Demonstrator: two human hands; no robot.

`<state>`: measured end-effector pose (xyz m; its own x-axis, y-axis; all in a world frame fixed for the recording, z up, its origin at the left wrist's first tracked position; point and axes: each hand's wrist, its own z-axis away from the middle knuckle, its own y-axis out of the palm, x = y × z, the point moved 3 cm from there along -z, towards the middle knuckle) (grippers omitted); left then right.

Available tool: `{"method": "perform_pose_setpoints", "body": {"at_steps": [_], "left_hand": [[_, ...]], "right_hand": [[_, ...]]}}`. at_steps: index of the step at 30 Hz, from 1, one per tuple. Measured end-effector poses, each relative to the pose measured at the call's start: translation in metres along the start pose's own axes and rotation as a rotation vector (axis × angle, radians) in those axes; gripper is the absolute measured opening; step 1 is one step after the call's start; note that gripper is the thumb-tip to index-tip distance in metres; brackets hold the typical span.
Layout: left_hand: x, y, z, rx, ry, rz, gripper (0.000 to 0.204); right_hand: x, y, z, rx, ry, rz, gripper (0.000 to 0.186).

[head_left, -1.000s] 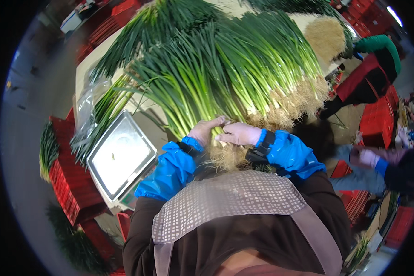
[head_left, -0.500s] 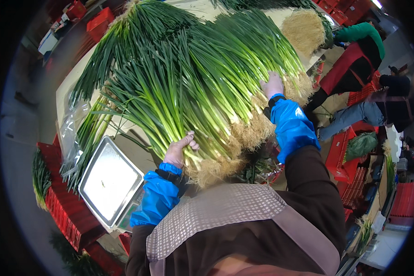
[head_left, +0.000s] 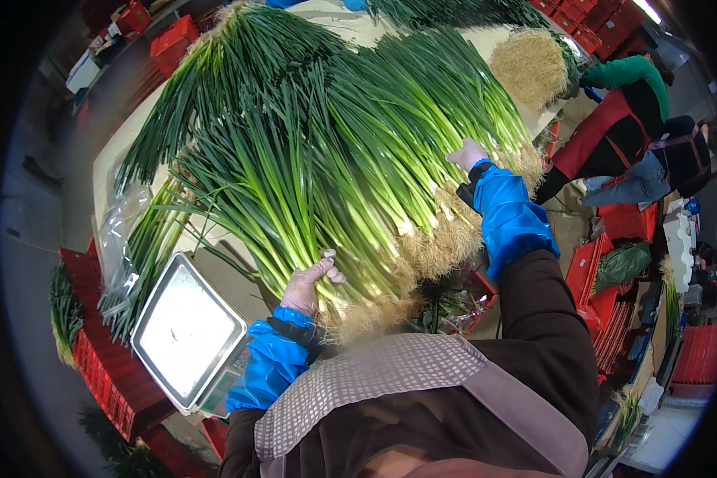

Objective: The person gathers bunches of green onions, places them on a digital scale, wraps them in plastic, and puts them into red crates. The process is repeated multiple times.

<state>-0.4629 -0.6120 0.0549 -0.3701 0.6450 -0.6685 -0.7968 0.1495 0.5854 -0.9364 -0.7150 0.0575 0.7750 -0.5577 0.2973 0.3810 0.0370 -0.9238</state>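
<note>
The scallions (head_left: pixel 334 167) lie in a big heap across the table (head_left: pixel 107 163), roots at its near edge. The left hand (head_left: pixel 307 285) grips a bunch near the roots, fingers curled round the stalks. The right hand (head_left: pixel 466 153) rests on the heap's right side; its fingers cannot be told. A scale (head_left: pixel 185 331) stands at the near left corner

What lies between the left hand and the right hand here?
In the head view, the root ends of the green onion pile fill the stretch between the left hand and right hand.
</note>
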Motion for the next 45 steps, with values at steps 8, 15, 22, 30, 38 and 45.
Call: {"method": "perform_pose_setpoints", "body": {"at_steps": [8,15,22,30,38,45], "left_hand": [[0.000,0.001,0.001,-0.021,0.002,-0.038,0.033],[0.001,-0.003,0.001,-0.017,0.006,-0.037,0.034],[0.003,-0.006,-0.001,0.002,0.013,-0.022,0.033],[0.006,-0.009,-0.003,0.007,0.015,-0.037,0.034],[0.007,-0.011,-0.002,0.027,-0.002,0.048,0.029],[0.004,0.000,-0.002,0.040,-0.052,0.080,0.028]], "right_hand": [[0.011,-0.005,0.004,0.194,-0.051,0.049,0.117],[0.026,-0.022,0.008,0.229,-0.084,0.082,0.115],[0.050,-0.035,0.025,0.427,-0.474,0.176,0.091],[0.081,0.024,0.062,0.003,0.056,0.015,0.077],[0.092,-0.023,0.076,0.083,-0.080,-0.297,0.072],[0.129,0.026,0.229,0.643,-0.001,-1.445,0.028]]}}
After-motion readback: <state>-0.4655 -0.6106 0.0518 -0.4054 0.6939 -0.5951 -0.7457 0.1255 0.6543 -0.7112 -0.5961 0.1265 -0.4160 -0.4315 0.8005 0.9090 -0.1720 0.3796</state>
